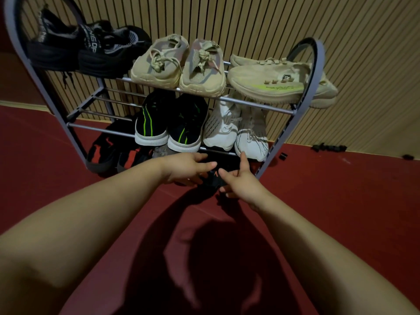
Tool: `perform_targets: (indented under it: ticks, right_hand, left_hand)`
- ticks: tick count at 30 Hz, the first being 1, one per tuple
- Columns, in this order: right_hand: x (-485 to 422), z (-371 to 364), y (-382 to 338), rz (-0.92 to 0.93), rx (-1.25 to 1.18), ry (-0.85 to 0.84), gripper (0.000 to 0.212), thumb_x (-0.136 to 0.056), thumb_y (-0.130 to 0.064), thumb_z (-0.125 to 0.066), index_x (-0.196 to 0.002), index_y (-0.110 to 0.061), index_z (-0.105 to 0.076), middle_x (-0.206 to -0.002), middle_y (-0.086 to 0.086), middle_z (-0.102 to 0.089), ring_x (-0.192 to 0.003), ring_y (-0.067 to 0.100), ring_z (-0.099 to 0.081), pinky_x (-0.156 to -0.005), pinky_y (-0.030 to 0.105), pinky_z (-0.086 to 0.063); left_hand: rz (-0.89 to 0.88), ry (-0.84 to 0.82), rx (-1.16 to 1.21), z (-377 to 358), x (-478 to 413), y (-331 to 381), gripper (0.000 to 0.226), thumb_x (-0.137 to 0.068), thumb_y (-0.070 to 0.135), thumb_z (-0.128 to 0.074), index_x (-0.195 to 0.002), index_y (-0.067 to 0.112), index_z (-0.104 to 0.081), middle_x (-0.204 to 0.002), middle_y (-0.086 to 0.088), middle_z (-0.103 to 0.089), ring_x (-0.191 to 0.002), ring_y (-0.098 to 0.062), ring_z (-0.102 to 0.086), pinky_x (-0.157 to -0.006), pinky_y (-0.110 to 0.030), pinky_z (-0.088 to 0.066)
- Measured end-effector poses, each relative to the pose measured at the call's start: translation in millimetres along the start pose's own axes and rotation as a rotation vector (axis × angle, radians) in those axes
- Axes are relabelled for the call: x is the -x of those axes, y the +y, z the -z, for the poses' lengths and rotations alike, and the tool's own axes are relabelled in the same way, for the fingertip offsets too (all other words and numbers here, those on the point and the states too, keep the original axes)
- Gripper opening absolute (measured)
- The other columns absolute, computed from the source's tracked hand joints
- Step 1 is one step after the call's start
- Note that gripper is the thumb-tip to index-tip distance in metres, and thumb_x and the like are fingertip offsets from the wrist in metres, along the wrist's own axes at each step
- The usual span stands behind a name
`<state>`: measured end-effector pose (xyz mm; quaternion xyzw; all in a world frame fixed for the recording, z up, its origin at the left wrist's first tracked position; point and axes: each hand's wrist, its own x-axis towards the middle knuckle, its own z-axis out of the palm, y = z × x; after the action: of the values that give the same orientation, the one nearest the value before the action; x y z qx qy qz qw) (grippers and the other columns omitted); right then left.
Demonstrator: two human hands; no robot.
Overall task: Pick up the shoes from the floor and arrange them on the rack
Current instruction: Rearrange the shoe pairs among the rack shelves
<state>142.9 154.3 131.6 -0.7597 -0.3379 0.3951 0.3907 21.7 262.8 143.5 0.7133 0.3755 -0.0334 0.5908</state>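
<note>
A grey metal shoe rack [252, 103] stands against the wall. Its top tier holds a black pair [68, 51], a beige pair [179, 64] and another beige pair lying on their sides [272, 84]. On the middle tier are a black pair with green stripes [168, 123] and a white pair [234, 130]. A black-and-red pair [106, 152] sits at the bottom left. At the bottom tier's front right, a black shoe [212, 178] is between my hands. My left hand [186, 169] grips it from the left. My right hand [241, 185] holds its right side, index finger raised.
The floor [341, 212] is dark red, and a slatted wooden wall [250, 19] rises behind the rack. Several small black pieces [329, 147] lie on the floor by the wall at the right. My shadow falls on the floor below my arms.
</note>
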Motion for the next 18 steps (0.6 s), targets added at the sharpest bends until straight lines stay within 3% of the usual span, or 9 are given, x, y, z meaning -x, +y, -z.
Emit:
perform_targets:
  ticks: [3,7,9,12,15,18]
  right_hand:
    - [3,6,-11,0.029,-0.004,0.017,0.089,-0.095,-0.028,-0.053,-0.148,-0.023,0.019,-0.079,-0.001,-0.058,-0.079,0.020,-0.063,-0.083,0.042,-0.054]
    - [15,26,-30,0.077,-0.043,0.004,0.087,-0.096,-0.027,-0.051,-0.148,-0.024,0.018,-0.084,-0.004,-0.057,-0.085,0.020,-0.063,-0.083,0.039,-0.054]
    - [21,43,-40,0.097,-0.072,0.012,0.086,-0.097,-0.028,-0.051,-0.148,-0.025,0.018,-0.088,-0.006,-0.059,-0.087,0.021,-0.063,-0.082,0.038,-0.054]
    - [28,73,-58,0.098,-0.081,0.024,0.086,-0.096,-0.033,-0.052,-0.149,-0.028,0.015,-0.099,-0.008,-0.057,-0.087,0.020,-0.065,-0.080,0.035,-0.055]
    - [35,101,-76,0.105,-0.058,-0.026,0.085,-0.094,-0.035,-0.053,-0.149,-0.032,0.012,-0.104,-0.008,-0.056,-0.084,0.019,-0.067,-0.078,0.035,-0.055]
    - [41,127,-92,0.119,-0.036,-0.112,0.086,-0.093,-0.038,-0.055,-0.149,-0.033,0.009,-0.111,-0.003,-0.058,-0.085,0.017,-0.069,-0.068,0.029,-0.055]
  left_hand:
    - [-0.023,-0.005,0.029,-1,1,7,0.062,-0.094,0.038,-0.049,-0.148,0.021,-0.023,-0.116,-0.014,-0.060,-0.095,-0.020,-0.058,-0.088,-0.035,-0.045]
    - [-0.049,-0.061,-0.049,4,6,25,0.049,-0.094,0.037,-0.050,-0.139,0.020,-0.040,-0.112,-0.007,-0.062,-0.097,-0.021,-0.061,-0.087,-0.034,-0.048]
    - [-0.055,-0.102,-0.074,8,10,43,0.047,-0.094,0.036,-0.050,-0.136,0.015,-0.044,-0.103,-0.005,-0.063,-0.092,-0.020,-0.062,-0.081,-0.030,-0.049]
    - [-0.089,-0.095,-0.084,11,23,81,0.040,-0.094,0.036,-0.049,-0.131,0.023,-0.046,-0.096,0.000,-0.063,-0.088,-0.016,-0.062,-0.073,-0.025,-0.048]
    - [-0.173,-0.067,-0.129,13,38,122,0.027,-0.093,0.035,-0.052,-0.119,0.030,-0.050,-0.101,0.003,-0.065,-0.096,-0.017,-0.064,-0.086,-0.031,-0.051]
    - [-0.253,-0.006,-0.109,16,46,159,0.023,-0.093,0.027,-0.054,-0.115,0.024,-0.058,-0.102,-0.001,-0.066,-0.095,-0.017,-0.061,-0.092,-0.034,-0.047]
